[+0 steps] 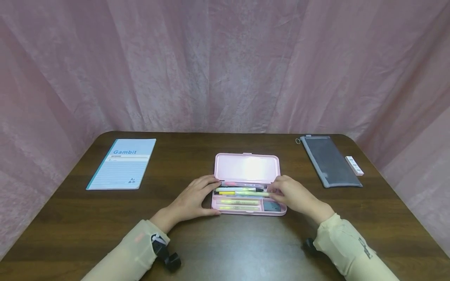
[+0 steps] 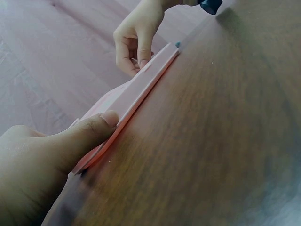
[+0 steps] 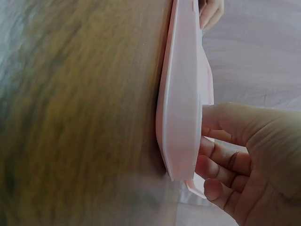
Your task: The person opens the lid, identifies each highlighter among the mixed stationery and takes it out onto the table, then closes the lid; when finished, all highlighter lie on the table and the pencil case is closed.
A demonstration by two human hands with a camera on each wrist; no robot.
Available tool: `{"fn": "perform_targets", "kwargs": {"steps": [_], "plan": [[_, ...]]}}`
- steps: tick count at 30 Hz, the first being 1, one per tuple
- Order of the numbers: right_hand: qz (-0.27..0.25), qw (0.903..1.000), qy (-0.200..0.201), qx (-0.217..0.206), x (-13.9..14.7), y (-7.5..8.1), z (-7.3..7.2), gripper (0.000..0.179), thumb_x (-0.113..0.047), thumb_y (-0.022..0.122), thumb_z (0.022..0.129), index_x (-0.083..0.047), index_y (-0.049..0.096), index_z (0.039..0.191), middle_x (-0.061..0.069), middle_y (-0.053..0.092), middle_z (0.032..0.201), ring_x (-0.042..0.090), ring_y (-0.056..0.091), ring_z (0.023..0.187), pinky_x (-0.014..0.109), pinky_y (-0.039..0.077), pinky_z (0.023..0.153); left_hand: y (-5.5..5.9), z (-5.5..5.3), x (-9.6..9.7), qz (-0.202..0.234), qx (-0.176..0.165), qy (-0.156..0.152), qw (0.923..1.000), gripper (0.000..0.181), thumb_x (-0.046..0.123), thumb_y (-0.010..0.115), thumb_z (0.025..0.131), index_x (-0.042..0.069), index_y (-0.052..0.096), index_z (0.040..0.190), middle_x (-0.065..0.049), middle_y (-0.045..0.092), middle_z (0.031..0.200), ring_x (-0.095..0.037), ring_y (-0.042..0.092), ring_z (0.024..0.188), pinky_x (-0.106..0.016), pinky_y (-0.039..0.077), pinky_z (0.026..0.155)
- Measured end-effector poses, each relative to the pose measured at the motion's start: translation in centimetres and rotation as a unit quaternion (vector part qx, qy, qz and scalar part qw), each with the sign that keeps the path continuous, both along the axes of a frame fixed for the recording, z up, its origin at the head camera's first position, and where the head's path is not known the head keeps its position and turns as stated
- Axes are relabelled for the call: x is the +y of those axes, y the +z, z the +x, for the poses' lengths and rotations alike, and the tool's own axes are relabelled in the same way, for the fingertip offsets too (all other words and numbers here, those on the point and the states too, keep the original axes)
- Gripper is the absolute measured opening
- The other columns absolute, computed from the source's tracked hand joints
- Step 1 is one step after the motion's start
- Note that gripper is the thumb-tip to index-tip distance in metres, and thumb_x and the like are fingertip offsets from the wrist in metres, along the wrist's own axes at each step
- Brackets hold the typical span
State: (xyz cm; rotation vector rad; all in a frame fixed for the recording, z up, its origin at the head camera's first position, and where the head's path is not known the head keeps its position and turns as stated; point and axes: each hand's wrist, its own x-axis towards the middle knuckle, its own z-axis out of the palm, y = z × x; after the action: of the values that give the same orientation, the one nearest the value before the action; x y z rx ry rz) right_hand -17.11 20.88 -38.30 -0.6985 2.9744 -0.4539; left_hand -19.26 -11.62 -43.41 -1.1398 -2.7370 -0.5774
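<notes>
Some right hand (image 3: pixel 265 165) fingertips hidden behind pink case (image 3: pixel 181 113)

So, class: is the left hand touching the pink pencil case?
Touching. The left wrist view shows it: the thumb of the left hand presses on the near side of the pink pencil case, with no gap between them.

Smooth plastic pencil case (image 1: pixel 242 213), glossy lid (image 1: pixel 230 168); wood-grain table (image 1: pixel 200 249); creased cloth curtain (image 1: pixel 225 70).

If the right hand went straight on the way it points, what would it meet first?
Probably the light green pen in the pink case; the right hand may be touching that pen's end.
</notes>
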Motion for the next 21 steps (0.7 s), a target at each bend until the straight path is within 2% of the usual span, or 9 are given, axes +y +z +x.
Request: {"fn": "perform_targets", "kwargs": {"steps": [6, 13, 21], "plan": [[-0.006, 1.0000, 0.002, 0.002, -0.1, -0.2, -0.1, 0.009, -0.015, 0.074, 0.083, -0.015, 0.073, 0.092, -0.003, 0.065, 0.089, 0.012, 0.055, 0.085, 0.034, 0.053, 0.079, -0.1, 0.0, 0.0, 0.003, 0.001, 0.002, 1.0000, 0.086, 0.058, 0.076, 0.072, 0.013, 0.049, 0.140, -0.005, 0.047, 0.144, -0.026, 0.040, 0.137, -0.048, 0.037, 0.112], [-0.007, 0.9996, -0.013, -0.026, -0.1, 0.1, 0.1, 0.008, -0.016, 0.074, 0.084, -0.017, 0.069, 0.091, -0.007, 0.061, 0.082, 0.009, 0.052, 0.078, 0.029, 0.052, 0.075, -0.3, 0.1, 0.1, 0.009, -0.017, 0.008, 0.9998, 0.087, 0.059, 0.077, 0.071, 0.014, 0.049, 0.141, -0.004, 0.046, 0.145, -0.026, 0.040, 0.137, -0.048, 0.037, 0.112], [-0.010, 0.9998, -0.016, -0.010, 0.2, 1.0, 0.3, 0.010, -0.017, 0.074, 0.083, -0.015, 0.070, 0.092, -0.006, 0.062, 0.083, 0.008, 0.053, 0.077, 0.027, 0.051, 0.072, -0.3, 0.1, 0.1, 0.016, -0.019, 0.021, 0.9995, 0.090, 0.057, 0.079, 0.070, 0.011, 0.048, 0.141, -0.005, 0.046, 0.145, -0.025, 0.040, 0.137, -0.047, 0.038, 0.111]]}}
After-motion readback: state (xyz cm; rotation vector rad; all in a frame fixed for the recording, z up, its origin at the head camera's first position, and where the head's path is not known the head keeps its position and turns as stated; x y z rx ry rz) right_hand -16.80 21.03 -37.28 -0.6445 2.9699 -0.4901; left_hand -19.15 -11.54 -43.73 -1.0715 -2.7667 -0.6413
